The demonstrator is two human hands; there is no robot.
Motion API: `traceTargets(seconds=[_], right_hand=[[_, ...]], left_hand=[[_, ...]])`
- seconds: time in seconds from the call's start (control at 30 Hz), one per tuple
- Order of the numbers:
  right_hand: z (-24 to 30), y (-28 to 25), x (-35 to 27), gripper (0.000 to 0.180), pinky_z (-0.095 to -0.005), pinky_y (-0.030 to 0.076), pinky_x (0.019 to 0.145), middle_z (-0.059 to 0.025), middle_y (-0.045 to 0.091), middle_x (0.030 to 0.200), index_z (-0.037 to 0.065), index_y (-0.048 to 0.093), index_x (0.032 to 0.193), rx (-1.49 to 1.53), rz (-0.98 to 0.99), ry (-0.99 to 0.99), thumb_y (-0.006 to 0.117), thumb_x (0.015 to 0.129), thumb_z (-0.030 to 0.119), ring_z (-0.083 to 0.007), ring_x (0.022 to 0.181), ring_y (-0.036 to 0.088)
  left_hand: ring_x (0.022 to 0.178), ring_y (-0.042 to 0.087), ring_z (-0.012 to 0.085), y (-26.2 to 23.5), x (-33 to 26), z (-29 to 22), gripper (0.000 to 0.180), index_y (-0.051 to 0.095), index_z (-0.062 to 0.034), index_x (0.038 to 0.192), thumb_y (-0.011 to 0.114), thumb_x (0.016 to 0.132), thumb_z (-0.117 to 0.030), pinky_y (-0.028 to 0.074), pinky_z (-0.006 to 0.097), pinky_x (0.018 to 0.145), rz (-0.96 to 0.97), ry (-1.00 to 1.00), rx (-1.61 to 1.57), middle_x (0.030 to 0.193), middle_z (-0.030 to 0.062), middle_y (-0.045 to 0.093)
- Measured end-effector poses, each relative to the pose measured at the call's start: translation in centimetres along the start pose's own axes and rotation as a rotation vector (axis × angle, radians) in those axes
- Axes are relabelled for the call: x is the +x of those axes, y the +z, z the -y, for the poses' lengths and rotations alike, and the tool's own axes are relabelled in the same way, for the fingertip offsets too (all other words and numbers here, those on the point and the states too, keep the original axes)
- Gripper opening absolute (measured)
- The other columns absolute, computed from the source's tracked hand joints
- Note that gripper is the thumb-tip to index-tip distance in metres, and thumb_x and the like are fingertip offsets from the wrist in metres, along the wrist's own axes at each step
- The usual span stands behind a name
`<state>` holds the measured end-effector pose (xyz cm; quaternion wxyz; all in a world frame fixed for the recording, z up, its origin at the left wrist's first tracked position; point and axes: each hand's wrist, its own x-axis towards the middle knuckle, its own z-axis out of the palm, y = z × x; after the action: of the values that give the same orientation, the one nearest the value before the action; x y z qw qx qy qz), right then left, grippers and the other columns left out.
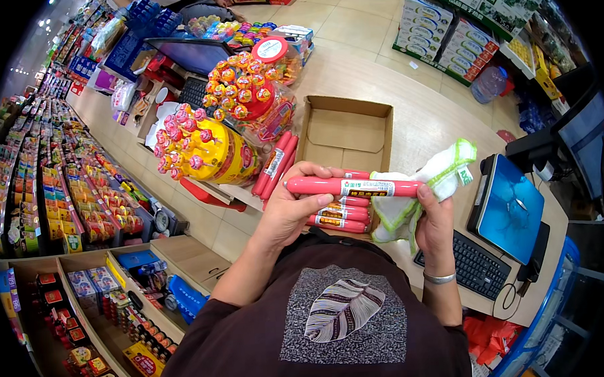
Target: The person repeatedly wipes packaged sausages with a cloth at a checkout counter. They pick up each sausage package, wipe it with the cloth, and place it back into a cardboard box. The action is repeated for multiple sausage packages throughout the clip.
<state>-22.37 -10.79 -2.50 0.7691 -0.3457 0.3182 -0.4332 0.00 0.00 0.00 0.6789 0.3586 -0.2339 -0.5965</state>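
Note:
A pink-wrapped sausage (352, 187) lies level across my two hands in front of my chest. My left hand (284, 206) is closed round its left end, thumb below and fingers above. At the right end, my right hand (437, 217) pinches the sausage together with a white cloth with green edging (449, 165). The cloth hangs behind and below the sausage. Several more pink sausages (337, 219) lie side by side on the counter just beneath, partly hidden by my left hand. Others (274, 164) lie farther left, beside the lollipop tubs.
Beyond my hands stands an open cardboard box (344, 111) on the counter (407, 126). Lollipop tubs (227, 161) crowd its left side. To the right are a keyboard (472, 265) and a blue-screened monitor (512, 209). Product shelves (53, 199) fill the left.

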Motion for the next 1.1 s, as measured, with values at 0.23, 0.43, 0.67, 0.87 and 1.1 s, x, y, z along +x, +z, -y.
traceTargets(seconds=[0.23, 0.43, 0.67, 0.87, 1.1], right_hand=[[0.1, 0.0, 0.4, 0.038, -0.0325, 0.043, 0.095, -0.0061, 0.058, 0.114, 0.003, 0.048, 0.122, -0.004, -0.003, -0.050, 0.065, 0.087, 0.007, -0.0166, 0.106, 0.056], [-0.1, 0.1, 0.5, 0.039, -0.0333, 0.042, 0.097, -0.0061, 0.058, 0.114, 0.003, 0.048, 0.122, -0.017, 0.000, -0.038, 0.065, 0.087, 0.009, -0.0177, 0.107, 0.055], [0.2, -0.5, 1.1, 0.040, -0.0341, 0.041, 0.098, -0.0060, 0.057, 0.116, 0.003, 0.047, 0.123, -0.059, 0.040, -0.011, 0.064, 0.087, 0.010, -0.0182, 0.109, 0.054], [0.2, -0.8, 2.4, 0.040, -0.0355, 0.041, 0.098, -0.0064, 0.056, 0.116, 0.002, 0.046, 0.124, -0.040, 0.057, -0.018, 0.062, 0.088, 0.009, -0.0189, 0.110, 0.054], [0.2, -1.2, 6.1, 0.033, -0.0332, 0.042, 0.096, -0.0067, 0.058, 0.113, 0.001, 0.050, 0.119, 0.025, 0.126, -0.026, 0.060, 0.089, 0.011, -0.0170, 0.105, 0.056]], left_hand=[[0.107, 0.058, 0.0228, 0.0, 0.0, -0.2, 0.031, 0.053, -0.0049, 0.107, 0.066, 0.080, 0.004, 0.051, 0.037, 0.092, -0.043, -0.045, 0.030, 0.120, 0.0161, 0.055], [0.100, 0.062, 0.0234, -1.3, -0.5, 0.3, 0.027, 0.054, -0.0034, 0.109, 0.064, 0.085, -0.006, 0.053, 0.036, 0.089, -0.052, -0.102, 0.016, 0.125, 0.0195, 0.054], [0.102, 0.063, 0.0259, -1.7, -0.8, 0.7, 0.029, 0.052, 0.0006, 0.116, 0.054, 0.093, -0.017, 0.053, 0.037, 0.090, -0.033, -0.145, -0.067, 0.125, 0.0212, 0.054], [0.096, 0.065, 0.0239, -1.0, -0.8, 0.1, 0.042, 0.043, 0.0020, 0.131, 0.051, 0.094, -0.017, 0.054, 0.034, 0.085, -0.027, -0.337, 0.109, 0.114, 0.0202, 0.060], [0.080, 0.065, 0.0161, -0.1, -0.5, 0.9, 0.045, 0.041, -0.0001, 0.134, 0.046, 0.098, -0.026, 0.053, 0.026, 0.075, 0.241, -0.645, 0.041, 0.096, 0.0137, 0.065]])
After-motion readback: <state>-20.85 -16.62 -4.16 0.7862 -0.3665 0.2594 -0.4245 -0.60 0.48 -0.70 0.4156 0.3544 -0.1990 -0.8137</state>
